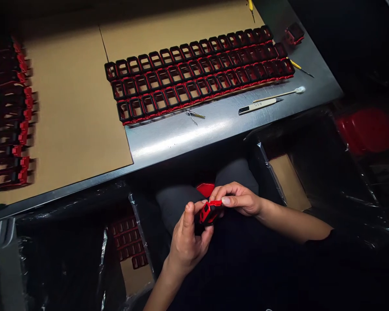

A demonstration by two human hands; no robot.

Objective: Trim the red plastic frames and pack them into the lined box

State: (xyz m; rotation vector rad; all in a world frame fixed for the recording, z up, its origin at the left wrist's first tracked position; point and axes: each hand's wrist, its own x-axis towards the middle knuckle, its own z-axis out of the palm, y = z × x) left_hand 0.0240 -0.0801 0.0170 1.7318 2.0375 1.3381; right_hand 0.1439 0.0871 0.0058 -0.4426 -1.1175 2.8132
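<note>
Over my lap, both hands are closed on one red-and-black plastic housing [210, 211]. My left hand [189, 237] grips it from below and the left, its thumb and fingers around the black part. My right hand [238, 198] pinches the red edge at the upper right between thumb and fingers. The housing is tilted, and part of it is hidden behind the fingers. Beyond my hands, on the metal table [162, 140], stand three rows of similar black-and-red housings [181, 71].
More housings [9, 116] stand on cardboard [68, 116] at the left. Near the table's front edge lie a white-handled knife [259, 106], a cotton swab [275, 95], and thin metal tweezers [194, 115]. Plastic-lined boxes flank my legs; the left one holds housings [128, 235].
</note>
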